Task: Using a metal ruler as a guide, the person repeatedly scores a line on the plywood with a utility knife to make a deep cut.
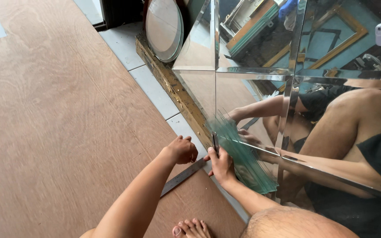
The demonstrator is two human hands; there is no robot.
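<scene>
Steel ruler (184, 175) lies flat on plywood floor (58, 132), partly under left hand (181, 150), fingers curled into loose fist. Right hand (220, 164) grips dark glass cutter (215, 143) beside greenish glass strips (239, 150), against bevelled mirror panel (261, 88). Round mirror (164, 27) leans farther back.

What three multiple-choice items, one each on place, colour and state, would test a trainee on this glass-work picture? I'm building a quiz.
1. Where does the metal ruler lie?
A. on the brown board floor
B. on the round mirror
C. across a knee

2. What colour are the stacked glass strips?
A. amber
B. green-tinted
C. black

3. How is the left hand?
A. flat and spread
B. curled into a loose fist
C. out of view

Answers:
1 A: it rests on the board under the hands.
2 B: the edges show green.
3 B: fingers are folded in, while the right hand holds a slim tool.
</scene>
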